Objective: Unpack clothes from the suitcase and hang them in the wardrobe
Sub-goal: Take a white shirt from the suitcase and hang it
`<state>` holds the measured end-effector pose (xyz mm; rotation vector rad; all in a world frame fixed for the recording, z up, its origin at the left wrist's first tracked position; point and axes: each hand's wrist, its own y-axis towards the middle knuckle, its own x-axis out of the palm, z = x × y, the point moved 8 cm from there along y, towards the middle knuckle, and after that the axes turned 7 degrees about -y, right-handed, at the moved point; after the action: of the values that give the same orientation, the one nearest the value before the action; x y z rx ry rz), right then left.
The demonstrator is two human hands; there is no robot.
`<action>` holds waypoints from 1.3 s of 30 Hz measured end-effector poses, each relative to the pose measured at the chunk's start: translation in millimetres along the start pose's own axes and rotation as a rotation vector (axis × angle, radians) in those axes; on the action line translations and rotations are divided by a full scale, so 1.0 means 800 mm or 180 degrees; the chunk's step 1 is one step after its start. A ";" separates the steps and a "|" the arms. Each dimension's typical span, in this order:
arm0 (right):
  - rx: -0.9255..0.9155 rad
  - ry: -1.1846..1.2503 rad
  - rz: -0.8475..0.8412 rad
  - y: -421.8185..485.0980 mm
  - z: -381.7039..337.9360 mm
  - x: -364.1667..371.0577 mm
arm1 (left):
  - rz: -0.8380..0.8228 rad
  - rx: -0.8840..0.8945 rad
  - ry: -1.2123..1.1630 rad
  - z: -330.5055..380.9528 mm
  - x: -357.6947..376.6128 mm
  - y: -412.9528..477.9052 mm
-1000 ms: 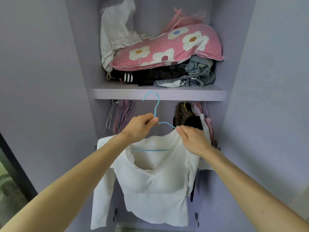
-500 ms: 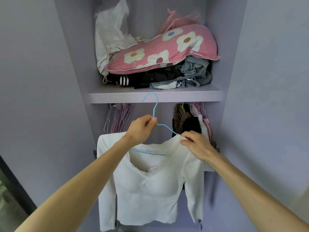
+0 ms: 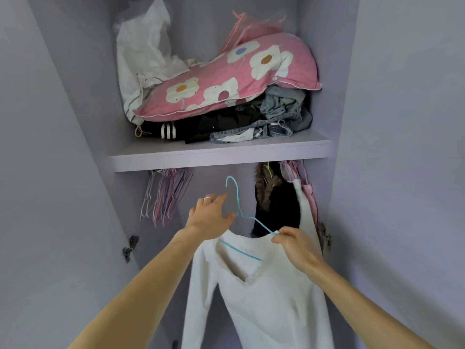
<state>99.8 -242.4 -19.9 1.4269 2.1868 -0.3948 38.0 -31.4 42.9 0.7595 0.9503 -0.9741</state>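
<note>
- A metal hinge (image 3: 129,248) is sitting on the left wall of the wardrobe (image 3: 75,172). At its 1 o'clock, a tight bunch of empty wire hangers (image 3: 164,195), pink and white, is hanging under the shelf (image 3: 221,157).
- On the shelf, a crumpled white cloth (image 3: 146,54) is leaning at 11 o'clock of a folded black garment (image 3: 168,129) with white stripes.
- The left hand (image 3: 210,215) is reaching up with its grip spread and a ring on one finger. Its thumb is lying just beside the hanger's neck; contact cannot be told.
- A plump pink pillow (image 3: 226,81) with white flowers is lying across the shelf pile.
- The thin blue hanger (image 3: 236,197) is tilting, its hook free in the air at 6 o'clock of the shelf edge.
- The white top (image 3: 264,285), soft and V-necked with a frilled edge, is hanging on that hanger before the lower compartment.
- A dark coat (image 3: 274,202) with brown fur trim is hanging behind it, with rumpled jeans (image 3: 281,114) on the shelf at 12 o'clock.
- The right hand (image 3: 294,243) is pinching the top's shoulder over the hanger arm.
- White and pink garments (image 3: 305,197) are hanging at its 12 o'clock.
</note>
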 end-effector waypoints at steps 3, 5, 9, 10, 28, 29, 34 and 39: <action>0.0343 -0.0074 -0.0001 0.024 0.017 0.016 | 0.0155 0.0018 0.0267 -0.016 -0.017 0.034; 0.0567 -0.0092 0.0119 0.046 0.026 0.026 | 0.0456 0.0214 0.0524 -0.021 -0.034 0.064; 0.0781 -0.0256 0.0342 0.106 0.030 0.044 | 0.1227 0.0745 0.1125 -0.025 -0.065 0.133; 0.0786 -0.0285 0.0397 0.122 0.031 0.050 | 0.1325 0.0768 0.1168 -0.033 -0.066 0.150; 0.0114 -0.0260 0.1582 0.406 0.024 0.126 | 0.2956 0.1616 0.0486 -0.093 -0.002 0.272; 0.0140 -0.0345 0.1582 0.415 0.023 0.130 | 0.2980 0.1619 0.0468 -0.094 -0.001 0.272; 0.0354 -0.0783 0.1536 0.441 0.039 0.146 | 0.3058 0.1649 0.0356 -0.101 -0.006 0.274; 0.0713 -0.1169 0.1685 0.441 0.073 0.103 | 0.3045 0.1627 0.0369 -0.102 -0.003 0.276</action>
<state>408.4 -63.5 -104.0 1.8132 1.4438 -0.6569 214.9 123.7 36.6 1.5249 0.3182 -0.3054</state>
